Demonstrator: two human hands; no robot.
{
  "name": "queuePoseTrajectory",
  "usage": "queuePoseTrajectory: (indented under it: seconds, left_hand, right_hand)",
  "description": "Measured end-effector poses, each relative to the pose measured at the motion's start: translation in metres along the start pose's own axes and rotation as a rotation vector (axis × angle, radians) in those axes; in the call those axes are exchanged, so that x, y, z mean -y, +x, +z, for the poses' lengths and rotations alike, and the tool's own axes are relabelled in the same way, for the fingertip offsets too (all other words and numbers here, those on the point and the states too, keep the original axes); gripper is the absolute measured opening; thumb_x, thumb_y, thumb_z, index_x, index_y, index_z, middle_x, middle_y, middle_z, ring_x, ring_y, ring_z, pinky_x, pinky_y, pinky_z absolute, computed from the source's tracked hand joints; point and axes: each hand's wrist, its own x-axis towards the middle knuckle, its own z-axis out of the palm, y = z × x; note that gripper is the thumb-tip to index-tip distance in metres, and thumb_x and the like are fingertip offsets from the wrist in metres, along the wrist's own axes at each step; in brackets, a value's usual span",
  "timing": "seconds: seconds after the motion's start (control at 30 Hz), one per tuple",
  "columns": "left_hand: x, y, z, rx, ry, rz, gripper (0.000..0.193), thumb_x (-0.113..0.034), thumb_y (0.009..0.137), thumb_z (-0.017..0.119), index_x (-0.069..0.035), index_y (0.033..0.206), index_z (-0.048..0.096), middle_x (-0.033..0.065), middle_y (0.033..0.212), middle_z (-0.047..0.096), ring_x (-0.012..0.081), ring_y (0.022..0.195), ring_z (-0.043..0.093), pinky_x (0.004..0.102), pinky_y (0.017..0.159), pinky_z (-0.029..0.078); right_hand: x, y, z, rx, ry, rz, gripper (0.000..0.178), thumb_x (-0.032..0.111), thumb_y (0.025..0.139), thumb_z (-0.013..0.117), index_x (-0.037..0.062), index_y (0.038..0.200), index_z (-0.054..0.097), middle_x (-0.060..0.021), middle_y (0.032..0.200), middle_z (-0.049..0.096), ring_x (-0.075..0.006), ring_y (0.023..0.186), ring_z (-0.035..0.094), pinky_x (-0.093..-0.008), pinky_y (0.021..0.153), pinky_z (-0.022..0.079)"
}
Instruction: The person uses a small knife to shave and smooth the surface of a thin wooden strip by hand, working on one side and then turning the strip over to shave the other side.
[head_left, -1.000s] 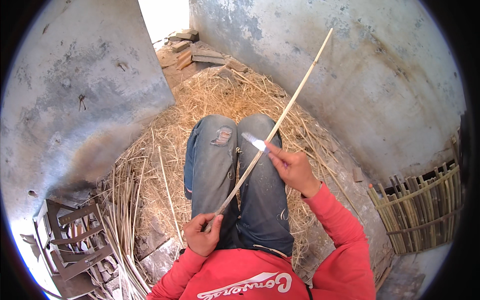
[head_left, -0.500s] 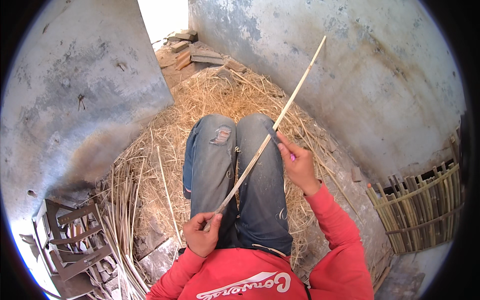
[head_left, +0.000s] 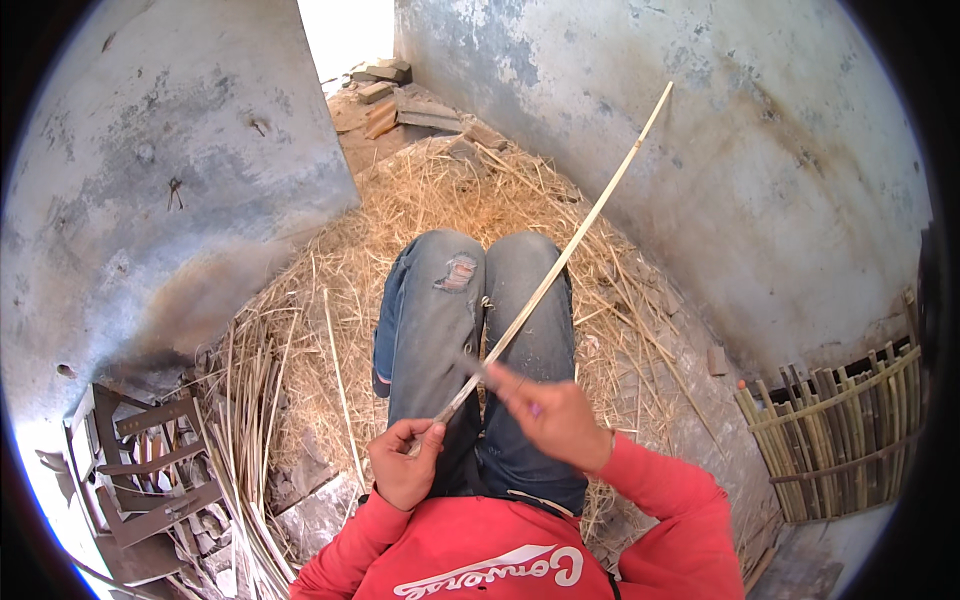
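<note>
A long pale bamboo strip point(head_left: 577, 237) slants across my lap, its far end pointing up and right toward the wall. My left hand point(head_left: 405, 465) pinches its near end between thumb and fingers. Closed around a small knife point(head_left: 468, 364), my right hand point(head_left: 550, 418) is low along the strip, a short way from the left hand. The dark blade crosses the strip but is smeared by motion. A bit of purple shows in the right palm, and most of the handle is hidden. Beneath the strip are my knees in worn jeans point(head_left: 430, 320).
Shavings point(head_left: 450, 190) cover the floor ahead. Long thin strips point(head_left: 255, 400) lie at the left beside a broken dark frame point(head_left: 150, 470). A slatted bamboo panel point(head_left: 850, 430) leans at the right. Bricks point(head_left: 380, 90) lie near the doorway; bare walls point(head_left: 730, 200) close in both sides.
My right hand has slid the knife down along the bamboo strip, from near the knees to close by my left hand. The left hand keeps its hold on the near end.
</note>
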Motion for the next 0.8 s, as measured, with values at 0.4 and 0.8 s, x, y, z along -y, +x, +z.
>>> queuePoseTrajectory:
  seconds: [0.4,0.8]
  left_hand:
    - [0.005,-0.006,-0.017,0.066,-0.079,-0.023,0.021,-0.011,0.103,0.066,0.004,0.115,0.072,0.0079,0.085,0.074,0.0040,0.055,0.052,0.0209,0.050,0.041]
    - [-0.003,-0.007,-0.017,0.044,-0.151,-0.082,0.024,-0.014,0.102,0.068,0.005,0.115,0.071,0.0090,0.085,0.074,0.0050,0.053,0.052,0.0213,0.050,0.041]
  right_hand:
    - [-0.001,0.000,0.001,-0.167,-0.156,0.135,0.037,0.020,0.100,0.068,0.0196,0.137,0.069,-0.0195,0.058,0.054,-0.0331,0.043,0.051,-0.0405,0.046,0.040]
    - [0.010,-0.016,0.022,-0.141,0.088,0.036,0.036,0.020,0.101,0.066,0.0142,0.137,0.069,-0.0238,0.071,0.063,-0.0310,0.048,0.058,-0.0402,0.051,0.047]
